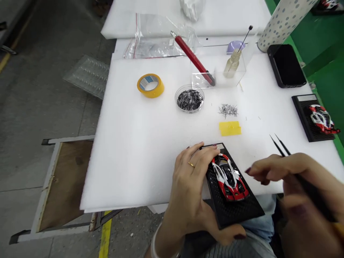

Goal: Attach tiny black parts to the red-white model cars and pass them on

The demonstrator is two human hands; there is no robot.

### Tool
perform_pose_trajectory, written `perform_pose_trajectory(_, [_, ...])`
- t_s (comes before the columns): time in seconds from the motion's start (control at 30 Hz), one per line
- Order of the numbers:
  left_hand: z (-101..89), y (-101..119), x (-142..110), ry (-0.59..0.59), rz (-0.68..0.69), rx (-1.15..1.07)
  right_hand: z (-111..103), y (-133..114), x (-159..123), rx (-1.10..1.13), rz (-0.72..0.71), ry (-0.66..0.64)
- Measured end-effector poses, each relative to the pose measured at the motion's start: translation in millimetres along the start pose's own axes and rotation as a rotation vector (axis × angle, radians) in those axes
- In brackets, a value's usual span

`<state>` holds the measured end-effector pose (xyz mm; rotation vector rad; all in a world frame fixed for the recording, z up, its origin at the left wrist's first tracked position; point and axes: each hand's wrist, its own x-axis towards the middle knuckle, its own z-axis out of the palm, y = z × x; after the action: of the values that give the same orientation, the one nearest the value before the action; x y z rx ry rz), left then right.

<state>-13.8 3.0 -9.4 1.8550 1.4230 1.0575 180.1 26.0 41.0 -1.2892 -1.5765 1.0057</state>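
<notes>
My left hand (192, 190) grips a black display base (236, 211) by its left side and near edge. On that base sits a red, white and black model car (229, 177). In my right hand (292, 172) is a pair of black tweezers (281, 145), its two tips apart with nothing visible between them. The tweezers point away from me, to the right of the base. Beyond the base lie a yellow piece of tape (230, 128) and a small heap of thin dark slivers (228, 110). A round clear dish (189, 99) holds many more slivers.
A yellow tape roll (151, 86), a red pen-like tool (192, 55) and a small bottle (232, 63) with a thin applicator stand farther back. To the right are a black phone (286, 66) and a second model car (322, 119) on its base. Plastic bags (158, 39) lie behind.
</notes>
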Motion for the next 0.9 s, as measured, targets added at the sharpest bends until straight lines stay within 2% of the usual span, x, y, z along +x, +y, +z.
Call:
perform_pose_trajectory(0.1, [10.6,0,-6,0.029,0.08,0.109,-5,-11,-5,-0.4,-0.159,-0.145])
perform_pose_trajectory(0.17, [20.6,2,-10,0.093,0.112,0.163,-5,-9,-7,-0.521,-0.201,-0.154])
perform_pose_trajectory(0.23, [30.3,4,-11,0.14,0.151,0.198,-2,-3,-12,-0.526,-0.156,-0.107])
perform_pose_trajectory(0.3, [37.6,6,-12,0.171,0.181,0.232,2,4,-20,-0.435,-0.079,-0.066])
perform_pose_trajectory(0.37, [40.8,6,-13,0.194,0.243,0.256,2,8,-30,-0.323,-0.008,-0.018])
perform_pose_trajectory(0.43, [39.1,4,-14,0.24,0.32,0.253,-6,10,-36,-0.251,0.047,0.073])
perform_pose_trajectory(0.47, [36.5,3,-14,0.278,0.351,0.245,-16,12,-37,-0.242,0.069,0.177])
perform_pose_trajectory(0.53, [28.7,0,-14,0.36,0.339,0.238,-50,21,-32,-0.274,0.095,0.494])
perform_pose_trajectory(0.57, [24.2,-2,-14,0.389,0.297,0.235,-74,31,-27,-0.306,0.097,0.712])
perform_pose_trajectory(0.6, [19.9,-4,-13,0.399,0.253,0.233,-102,43,-21,-0.345,0.09,0.855])
perform_pose_trajectory(0.63, [16.1,-7,-12,0.404,0.216,0.222,-132,58,-15,-0.38,0.093,0.921])
perform_pose_trajectory(0.67, [13.2,-9,-11,0.392,0.188,0.206,-163,75,-11,-0.427,0.104,0.968])
perform_pose_trajectory(0.73, [10.3,-14,-9,0.367,0.191,0.172,-218,107,-5,-0.611,0.108,0.893])
perform_pose_trajectory(0.77, [10.3,-16,-9,0.354,0.205,0.159,-238,120,-4,-0.675,0.084,0.846])
perform_pose_trajectory(0.83, [12.1,-19,-8,0.339,0.225,0.146,-256,135,-5,-0.729,0.054,0.821])
perform_pose_trajectory(0.9, [14.3,-20,-7,0.328,0.234,0.154,-244,134,-4,-0.74,-0.025,0.855])
